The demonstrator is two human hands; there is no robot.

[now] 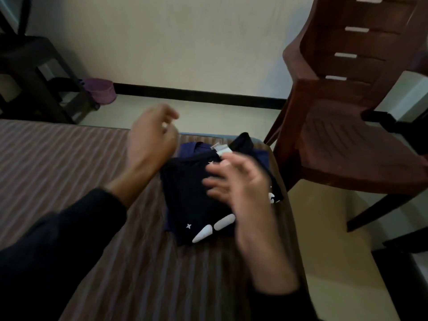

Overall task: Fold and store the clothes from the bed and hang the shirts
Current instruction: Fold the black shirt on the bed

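- A folded black shirt [194, 193] with white markings and a small white star near its near edge lies on the striped bed [69, 163], close to the bed's far right corner.
- Under it lies a folded dark blue garment [187, 148], whose edge shows past the black shirt on the far side and again on the right, toward the bed's right edge.
- A white tag [221, 148] sits at the collar end of the stack, on the side nearest the bed's far edge.
- The right hand [240, 184] hovers over the right half of the black shirt, palm turned left, fingers spread and loosely bent, grasping nothing; it is blurred, so I cannot tell whether the fingertips touch the cloth.
- The shirt's white markings show just below and left of the right hand's fingers [215, 181]; the tag shows just beyond them.
- The left hand [150, 137] is raised above the bed's far edge, just left of the stack and apart from it, back of the hand to the camera, fingers loosely curled and holding nothing.
- Both forearms wear dark sleeves [58, 239].
- A brown plastic chair [347, 126] stands on the floor just beside the bed's right edge.
- A purple bucket [102, 90] stands by the wall beyond the bed's far edge, next to dark furniture [30, 72].
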